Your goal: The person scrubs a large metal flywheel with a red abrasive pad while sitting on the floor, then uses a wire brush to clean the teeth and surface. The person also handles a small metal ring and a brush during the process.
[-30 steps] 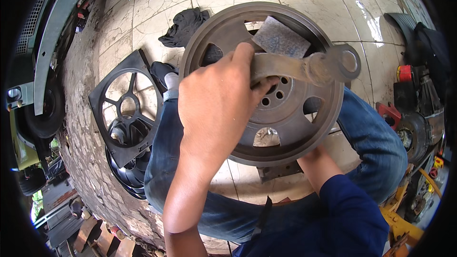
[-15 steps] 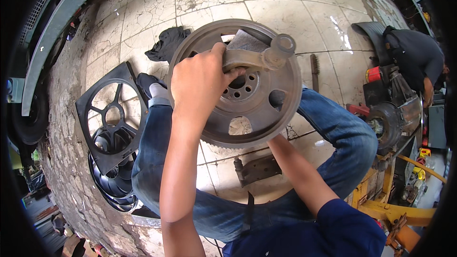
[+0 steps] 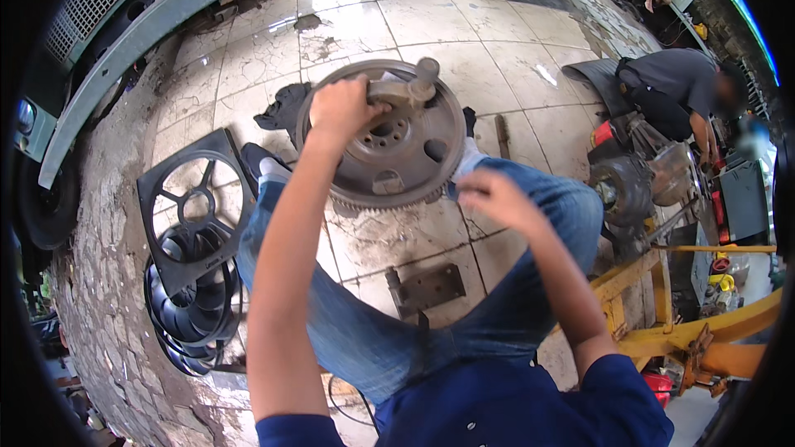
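A large flywheel (image 3: 397, 167) with a toothed rim and several holes lies between my lower legs; what supports it is mostly hidden. A curved metal arm with a round end (image 3: 420, 93) sits across the top of its face. My left hand (image 3: 338, 113) is closed around the near end of this arm, thumb by the wheel's center bore. My right hand (image 3: 503, 201) is off the wheel's lower right rim, blurred, its fingers loosely stretched with nothing seen in them. On the tiles nearer me lies a flat metal bracket (image 3: 431, 288).
At left lie a black fan shroud (image 3: 199, 199) and a black fan (image 3: 190, 306). A dark cloth (image 3: 286, 106) is beyond them. To the right are a brush-like tool (image 3: 503, 136), a large metal assembly (image 3: 621, 190), a yellow frame (image 3: 662, 281) and a bent-over person (image 3: 675, 87).
The flywheel has gone lower and away from me, with my left hand still on the metal arm. My right hand has come out from beneath the wheel to its right side.
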Demonstrator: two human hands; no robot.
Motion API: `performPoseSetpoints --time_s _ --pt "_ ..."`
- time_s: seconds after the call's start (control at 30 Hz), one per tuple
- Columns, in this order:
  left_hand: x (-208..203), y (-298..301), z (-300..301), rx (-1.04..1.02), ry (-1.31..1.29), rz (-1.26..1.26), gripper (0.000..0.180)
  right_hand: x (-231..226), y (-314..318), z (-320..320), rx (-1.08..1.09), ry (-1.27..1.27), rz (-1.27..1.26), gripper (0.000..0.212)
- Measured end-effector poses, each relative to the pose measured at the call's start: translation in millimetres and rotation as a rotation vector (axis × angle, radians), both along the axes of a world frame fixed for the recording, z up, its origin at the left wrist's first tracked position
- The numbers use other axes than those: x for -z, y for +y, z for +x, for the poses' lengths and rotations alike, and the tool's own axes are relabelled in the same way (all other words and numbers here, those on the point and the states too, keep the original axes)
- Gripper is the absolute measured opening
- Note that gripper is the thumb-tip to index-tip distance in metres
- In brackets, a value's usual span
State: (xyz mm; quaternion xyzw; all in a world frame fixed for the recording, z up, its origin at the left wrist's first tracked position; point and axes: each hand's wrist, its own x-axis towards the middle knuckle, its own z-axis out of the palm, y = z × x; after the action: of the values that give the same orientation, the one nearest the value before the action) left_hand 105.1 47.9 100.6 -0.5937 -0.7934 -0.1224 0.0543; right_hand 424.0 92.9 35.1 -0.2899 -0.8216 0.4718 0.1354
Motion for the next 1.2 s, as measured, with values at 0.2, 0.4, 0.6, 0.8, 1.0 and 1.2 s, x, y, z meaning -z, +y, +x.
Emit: performPoseSetpoints --time_s 0.2,0.4,0.6,0.8,1.0,1.2 --pt "0 3 -14 0.054 -0.023 -0.063 0.057 -143 46 -34 0.088 0.242 0.107 0.028" --pt "-1 1 -19 0.090 -0.045 -0.123 0.061 -160 83 -111 -0.102 0.041 0.593 0.014" --pt "-3 0 -9 0.071 -0.053 -0.106 0.051 -111 105 -130 -0.081 0.186 0.536 0.012" --pt "-3 -2 -13 0.139 -0.064 -0.056 0.045 -98 114 -130 -0.232 0.201 0.519 0.030" --pt "1 -1 -18 0.176 -0.088 0.000 0.046 -107 109 -123 -0.224 0.113 0.259 0.037" --pt "0 -1 -19 0.155 -0.124 -0.030 0.046 -109 98 -133 -0.083 -0.102 0.275 0.048"
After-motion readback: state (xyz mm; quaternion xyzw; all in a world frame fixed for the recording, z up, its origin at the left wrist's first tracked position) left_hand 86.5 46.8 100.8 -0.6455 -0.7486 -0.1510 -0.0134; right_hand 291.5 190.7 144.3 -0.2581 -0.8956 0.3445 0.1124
